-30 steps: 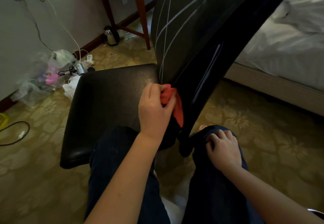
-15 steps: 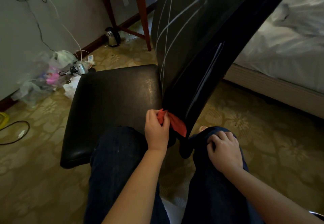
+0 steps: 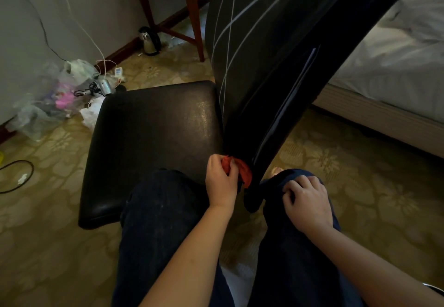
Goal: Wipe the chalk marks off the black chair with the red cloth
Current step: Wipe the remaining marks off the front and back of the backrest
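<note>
The black chair (image 3: 153,143) stands in front of me, its seat low at the centre and its tall backrest rising to the upper right. Several white chalk lines (image 3: 230,28) cross the backrest's front face, and a thin pale line runs down its side edge. My left hand (image 3: 222,182) grips the bunched red cloth (image 3: 240,171) at the foot of the backrest, where it meets the seat's near corner. My right hand (image 3: 306,203) rests on my right knee, its fingers curled into the dark trouser fabric.
Plastic bags and cables (image 3: 60,95) lie on the patterned carpet at the left by the wall. A metal kettle (image 3: 150,41) stands near a wooden table leg (image 3: 194,18). A bed with white sheets (image 3: 396,62) fills the right. A black cord (image 3: 16,174) loops at far left.
My left hand has dragged the red cloth down the backrest's edge from about seat height to its base. The right hand stays on the knee.
</note>
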